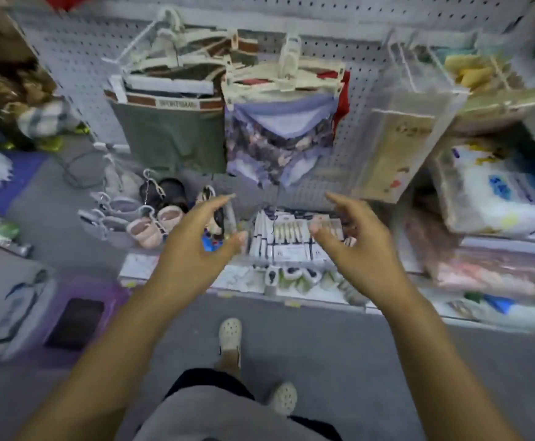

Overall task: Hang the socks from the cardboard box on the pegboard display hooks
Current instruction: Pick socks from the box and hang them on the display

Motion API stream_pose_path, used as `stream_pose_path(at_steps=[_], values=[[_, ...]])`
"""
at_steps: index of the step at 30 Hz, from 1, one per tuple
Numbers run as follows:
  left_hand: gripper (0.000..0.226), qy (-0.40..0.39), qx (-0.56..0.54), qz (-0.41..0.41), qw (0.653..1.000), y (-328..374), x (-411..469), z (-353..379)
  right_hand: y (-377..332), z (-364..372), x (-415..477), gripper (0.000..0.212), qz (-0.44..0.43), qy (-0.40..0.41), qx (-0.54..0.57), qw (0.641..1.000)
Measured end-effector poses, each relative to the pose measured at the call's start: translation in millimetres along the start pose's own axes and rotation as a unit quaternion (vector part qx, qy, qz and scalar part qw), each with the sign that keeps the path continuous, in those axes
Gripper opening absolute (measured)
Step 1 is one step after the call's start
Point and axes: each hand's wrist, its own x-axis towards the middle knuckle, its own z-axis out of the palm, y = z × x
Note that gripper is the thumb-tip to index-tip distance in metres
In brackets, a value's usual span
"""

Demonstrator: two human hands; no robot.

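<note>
Faces the pegboard with both arms stretched forward. Holds the left hand just left of the sock packs, grip slack, fingers spread, nothing in it. Holds the right hand just right of the same packs, grip equally loose and empty, thumb apart from the fingers. Touches nothing with either hand. Finds the packs set in a tight row low on the display, between the two hands, too blurred to read. Sees floral underwear on pale hangers straight above the packs, green shorts above and to their left, small shoes left of them, clear bags above and to their right, a purple bin well below and left.
</note>
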Motion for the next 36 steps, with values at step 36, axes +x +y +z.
stream_pose_path(at_steps=[36], values=[[0.066, 0.295, -0.040, -0.428, 0.854, -404.3, -228.9, -381.3, -301.7, 596.3, 9.5, 0.044, -0.139, -0.515, -0.043, 0.844]])
